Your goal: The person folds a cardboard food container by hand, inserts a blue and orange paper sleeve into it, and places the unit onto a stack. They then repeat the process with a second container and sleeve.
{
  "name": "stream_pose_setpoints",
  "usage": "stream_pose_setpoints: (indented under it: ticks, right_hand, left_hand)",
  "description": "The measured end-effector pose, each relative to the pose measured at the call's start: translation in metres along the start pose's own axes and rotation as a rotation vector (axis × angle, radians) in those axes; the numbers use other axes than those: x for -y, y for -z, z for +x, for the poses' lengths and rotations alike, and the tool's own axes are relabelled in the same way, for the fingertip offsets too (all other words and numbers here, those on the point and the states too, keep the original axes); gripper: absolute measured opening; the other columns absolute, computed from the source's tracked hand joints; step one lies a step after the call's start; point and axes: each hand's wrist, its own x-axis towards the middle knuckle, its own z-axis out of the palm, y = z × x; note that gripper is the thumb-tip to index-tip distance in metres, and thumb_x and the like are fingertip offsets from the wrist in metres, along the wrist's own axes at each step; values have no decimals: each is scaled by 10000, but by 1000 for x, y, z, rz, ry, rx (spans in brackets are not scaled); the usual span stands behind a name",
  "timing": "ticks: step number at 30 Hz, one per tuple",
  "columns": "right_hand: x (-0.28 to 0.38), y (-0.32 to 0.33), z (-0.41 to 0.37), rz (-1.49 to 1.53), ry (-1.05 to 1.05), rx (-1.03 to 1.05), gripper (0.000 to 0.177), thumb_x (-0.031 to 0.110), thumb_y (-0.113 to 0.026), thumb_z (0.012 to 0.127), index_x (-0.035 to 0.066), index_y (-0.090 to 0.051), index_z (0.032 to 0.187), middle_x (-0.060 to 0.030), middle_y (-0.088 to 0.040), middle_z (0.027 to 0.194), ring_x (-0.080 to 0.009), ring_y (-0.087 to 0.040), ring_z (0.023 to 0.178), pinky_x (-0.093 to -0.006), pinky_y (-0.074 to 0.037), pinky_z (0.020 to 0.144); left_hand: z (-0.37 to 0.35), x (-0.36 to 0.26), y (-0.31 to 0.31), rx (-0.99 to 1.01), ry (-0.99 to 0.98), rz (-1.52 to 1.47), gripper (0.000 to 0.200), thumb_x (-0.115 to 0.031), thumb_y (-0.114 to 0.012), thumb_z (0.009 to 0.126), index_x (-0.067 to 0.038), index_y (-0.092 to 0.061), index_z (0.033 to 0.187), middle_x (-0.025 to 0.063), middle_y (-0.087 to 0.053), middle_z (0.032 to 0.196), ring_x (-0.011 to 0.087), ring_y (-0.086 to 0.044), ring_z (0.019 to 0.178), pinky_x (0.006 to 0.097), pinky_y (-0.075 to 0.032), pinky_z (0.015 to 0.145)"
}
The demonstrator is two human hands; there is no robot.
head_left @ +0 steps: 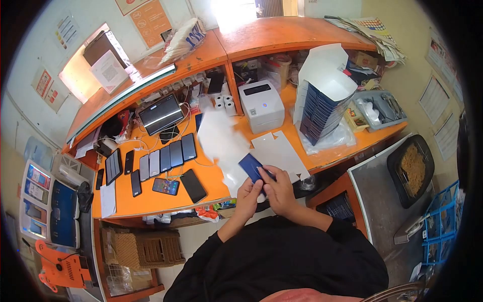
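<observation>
Both hands meet over the front edge of the orange desk, around a flat dark blue cardboard piece [250,166] with a small pale mark. My left hand [247,199] pinches its near end. My right hand [280,190] has its fingers closed at its right edge, thumb and fingers close together. Past them lies a crumpled white sheet [219,138], partly blurred. A flat white cardboard blank [282,151] with notched corners rests to the right. Farther right stands a tall stack of dark blue folded boxes [319,113], with white flaps on top.
Several phones [165,158] lie at the left, beside a tablet [161,115] with cables. A white label printer [261,106] stands at the back. To the right are a grey tray [387,108], a black dish of food [413,171] and a blue rack [443,226].
</observation>
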Motion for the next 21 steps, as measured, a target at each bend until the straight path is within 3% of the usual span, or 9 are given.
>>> stream_pose_setpoints:
  ticks: [3, 5, 7, 8, 11, 14, 16, 19, 21]
  right_hand:
    - [-12, -3, -2, 469, -326, -123, 412, 122, -457, 975, 34, -502, 1375, -204, -484, 1271, -245, -551, 932, -333, -468, 836]
    - [-31, -3, -1, 440, -377, -144, 412, 99, -442, 979, 36, -491, 1383, -196, -485, 1248, -229, -549, 909, -309, -470, 813]
    - [-68, -3, 2, 77, -192, -84, 415, 72, -449, 970, 34, -489, 1381, -175, -491, 1222, -221, -542, 905, -288, -468, 791]
    - [-81, -1, 2, -11, -113, -20, 413, 48, -550, 923, 57, -551, 1336, -133, -503, 1143, -200, -528, 889, -277, -466, 750]
    - [-86, 7, 6, 16, -184, 20, 353, 63, -668, 846, 72, -661, 1199, -91, -527, 1011, -181, -540, 898, -281, -463, 745]
    - [-88, 10, 11, 108, -165, 45, 198, 134, -708, 825, 93, -724, 1017, -75, -558, 903, -233, -597, 786, -315, -489, 689]
    - [-72, 11, 15, -50, -74, 87, 117, 132, -706, 805, 99, -720, 917, -67, -574, 892, -240, -606, 779, -324, -494, 657]
    - [-48, 12, 20, -281, 86, 173, 50, 121, -695, 760, 103, -695, 807, -57, -582, 895, -244, -610, 781, -338, -500, 630]
    - [-39, 11, 22, -387, 165, 214, 39, 93, -677, 719, 92, -664, 756, -52, -582, 894, -236, -605, 779, -340, -504, 624]
  left_hand:
    - [4, 4, 27, 41, -74, 599, 234, -216, -500, 1016, -11, -590, 1083, 59, -599, 718, 102, -597, 669, 254, -477, 616]
    - [4, 12, 45, 110, -86, 884, 219, -220, -508, 1006, -27, -582, 1080, 90, -572, 642, 139, -612, 632, 277, -473, 594]
    - [-1, 20, 54, 178, -93, 989, 203, -223, -515, 996, -45, -568, 1078, 125, -546, 592, 195, -633, 611, 312, -475, 580]
    - [-5, 25, 55, 188, -57, 938, 199, -221, -511, 995, -47, -565, 1076, 137, -563, 618, 230, -639, 624, 330, -477, 587]
    - [-10, 36, 55, 189, 13, 825, 193, -218, -503, 992, -55, -559, 1078, 166, -606, 686, 311, -650, 655, 377, -483, 608]
    - [-12, 47, 55, 164, 3, 803, 199, -221, -500, 991, -62, -558, 1096, 176, -624, 726, 325, -648, 663, 402, -488, 623]
    - [-9, 52, 58, 169, -21, 829, 203, -223, -498, 992, -68, -557, 1109, 180, -628, 740, 315, -650, 663, 403, -489, 621]
    - [-6, 27, 46, 246, 162, 901, 217, -192, -512, 983, -7, -552, 1091, 196, -638, 839, 317, -633, 787, 372, -481, 742]
    - [-1, 26, 46, 261, 148, 873, 204, -194, -518, 979, -34, -554, 1100, 186, -630, 773, 320, -642, 706, 414, -485, 674]
